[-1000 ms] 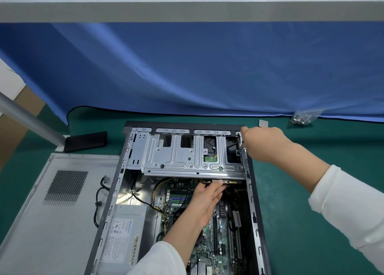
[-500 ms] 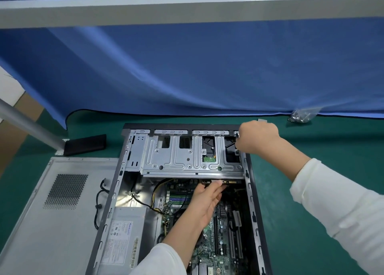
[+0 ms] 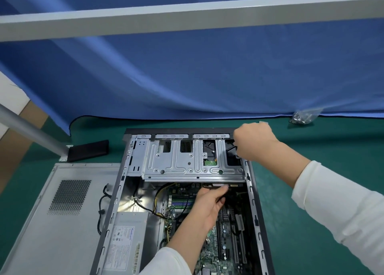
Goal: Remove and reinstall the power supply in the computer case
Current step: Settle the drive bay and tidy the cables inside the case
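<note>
I see the computer case (image 3: 258,202) lying open on the green table (image 3: 311,191), at 6 o'clock in my view. The power supply (image 3: 126,241) sits inside it at 7 o'clock, against the left wall. My left hand (image 3: 209,206) reaches in over the circuit board (image 3: 226,239), fingers straight and relaxed, tips under the edge of the metal drive cage (image 3: 187,162). My right hand (image 3: 252,141) is curled at the cage's far right corner, at 1 o'clock; I cannot tell what it grips. The side panel (image 3: 62,212) lies flat at 8 o'clock, a bag of screws (image 3: 303,117) at 2 o'clock.
</note>
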Motion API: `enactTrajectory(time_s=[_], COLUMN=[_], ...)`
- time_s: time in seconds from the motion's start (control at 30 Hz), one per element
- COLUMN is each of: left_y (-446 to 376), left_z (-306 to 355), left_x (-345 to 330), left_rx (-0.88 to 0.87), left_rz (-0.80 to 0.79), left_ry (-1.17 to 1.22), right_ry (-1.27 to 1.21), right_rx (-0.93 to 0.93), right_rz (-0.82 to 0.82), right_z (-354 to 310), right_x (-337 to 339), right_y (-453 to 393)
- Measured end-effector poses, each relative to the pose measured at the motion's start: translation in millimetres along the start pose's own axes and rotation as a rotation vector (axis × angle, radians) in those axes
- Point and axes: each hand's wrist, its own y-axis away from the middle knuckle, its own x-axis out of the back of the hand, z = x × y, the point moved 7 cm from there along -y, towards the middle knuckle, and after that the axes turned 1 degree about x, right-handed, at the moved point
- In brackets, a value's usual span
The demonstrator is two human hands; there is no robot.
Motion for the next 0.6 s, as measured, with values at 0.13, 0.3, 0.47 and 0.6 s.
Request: enactTrajectory(time_s=[0.13, 0.3, 0.47, 0.6], left_y=[-0.3, -0.2, 3.0, 4.1], left_z=[0.6, 0.3, 3.1, -1.6], left_x=[-0.8, -1.4, -5.8, -4.2], left_rx=[-0.007, -0.005, -0.006, -0.029], left_rz=[0.024, 0.037, -0.009, 0.017], left_ry=[0.009, 0.025, 0.041, 0.008], right_ry=[-0.100, -0.215, -0.061, 0.098], right_rx=[-0.045, -0.158, -0.037, 0.077], right_rz=[-0.043, -0.131, -0.231, -0.137], right_z=[0.6, 11.4, 11.2, 2.5], right_x=[-1.4, -9.5, -14.7, -5.5], right_y=[-5.8, -6.4, 0.2, 4.1])
